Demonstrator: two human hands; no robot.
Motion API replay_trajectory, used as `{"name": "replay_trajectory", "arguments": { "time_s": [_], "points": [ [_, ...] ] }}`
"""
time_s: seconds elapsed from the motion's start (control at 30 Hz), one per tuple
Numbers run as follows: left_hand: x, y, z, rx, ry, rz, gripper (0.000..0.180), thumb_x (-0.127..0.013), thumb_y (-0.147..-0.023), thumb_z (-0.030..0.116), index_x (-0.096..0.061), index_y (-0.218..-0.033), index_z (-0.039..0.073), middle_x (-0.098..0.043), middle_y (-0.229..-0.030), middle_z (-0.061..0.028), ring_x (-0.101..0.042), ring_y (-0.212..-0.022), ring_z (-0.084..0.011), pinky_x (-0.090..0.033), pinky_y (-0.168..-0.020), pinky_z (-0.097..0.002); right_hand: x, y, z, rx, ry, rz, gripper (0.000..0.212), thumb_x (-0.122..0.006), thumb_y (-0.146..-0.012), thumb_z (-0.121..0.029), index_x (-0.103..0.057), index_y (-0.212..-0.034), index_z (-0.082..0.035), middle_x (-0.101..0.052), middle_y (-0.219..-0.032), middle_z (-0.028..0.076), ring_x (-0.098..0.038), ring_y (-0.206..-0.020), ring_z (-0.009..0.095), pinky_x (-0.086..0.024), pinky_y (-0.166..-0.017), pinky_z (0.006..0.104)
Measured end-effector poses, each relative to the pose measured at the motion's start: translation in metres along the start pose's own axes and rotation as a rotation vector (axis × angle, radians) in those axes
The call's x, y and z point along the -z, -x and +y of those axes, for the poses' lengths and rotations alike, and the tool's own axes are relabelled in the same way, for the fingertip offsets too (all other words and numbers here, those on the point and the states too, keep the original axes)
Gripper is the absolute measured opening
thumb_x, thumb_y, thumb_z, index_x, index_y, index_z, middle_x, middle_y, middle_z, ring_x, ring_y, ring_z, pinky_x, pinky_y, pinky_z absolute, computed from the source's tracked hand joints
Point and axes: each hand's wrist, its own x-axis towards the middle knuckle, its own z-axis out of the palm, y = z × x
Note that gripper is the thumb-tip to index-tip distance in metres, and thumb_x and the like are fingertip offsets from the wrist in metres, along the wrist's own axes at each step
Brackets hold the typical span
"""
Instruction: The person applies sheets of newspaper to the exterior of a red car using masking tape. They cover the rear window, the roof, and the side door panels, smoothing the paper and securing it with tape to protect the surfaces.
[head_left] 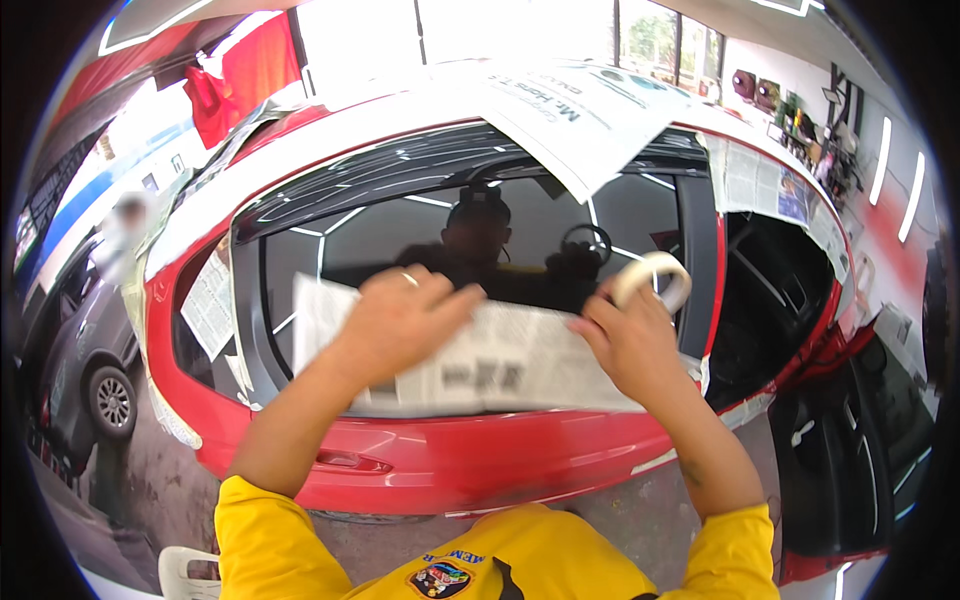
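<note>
Against the red car's side window (400, 230), your left hand (400, 320) is pressing flat on the newspaper sheet (500, 365), fingers spread, palm down, not closing on anything, just pinning the paper to the glass. Your right hand (625, 345) is sitting at the sheet's right top edge, its grip closing on a roll of masking tape (655, 278) that is standing up just above the knuckles; fingertips are also touching the paper edge there. The sheet is lying with its long axis left to right along the lower part of the window, just above the red door panel (480, 460). From the tape grip, most of the sheet is running off to your left, under and past the left hand, so the right hand is nearer the right top edge, the left hand nearer the middle. More newspaper (580, 110) is already draping over the roof and over the pillar (770, 185) to the right. A grey car (85, 360) is standing well apart at far left.
</note>
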Motion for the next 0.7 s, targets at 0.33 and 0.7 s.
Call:
{"name": "replay_trajectory", "arguments": {
  "time_s": [0.33, 0.7],
  "points": [
    [-0.12, 0.005, 0.05, 0.521, -0.151, 0.201, 0.073, -0.076, -0.092, 0.048, -0.056, -0.158, 0.023, -0.029, -0.172, -0.0274, -0.019, -0.162, -0.0481, -0.01, -0.127, -0.0689, -0.053, -0.042, 0.023, -0.005, 0.137, 0.166, 0.024, -0.087, -0.082, -0.028, -0.074, -0.092, -0.01, -0.067, -0.095, 0.008, -0.063, -0.097, 0.031, -0.051, -0.078, 0.045],
    [-0.135, 0.007, 0.047, 0.563, -0.164, 0.184, 0.092, -0.076, -0.087, 0.057, -0.046, -0.164, 0.018, -0.024, -0.176, -0.0237, -0.015, -0.165, -0.0437, -0.005, -0.128, -0.0673, -0.131, -0.051, -0.048, -0.24, -0.113, 0.57, 0.019, -0.087, -0.076, -0.022, -0.069, -0.082, -0.016, -0.061, -0.07, 0.003, -0.063, -0.066, 0.025, -0.046, -0.055, 0.0402]
  ]
}}
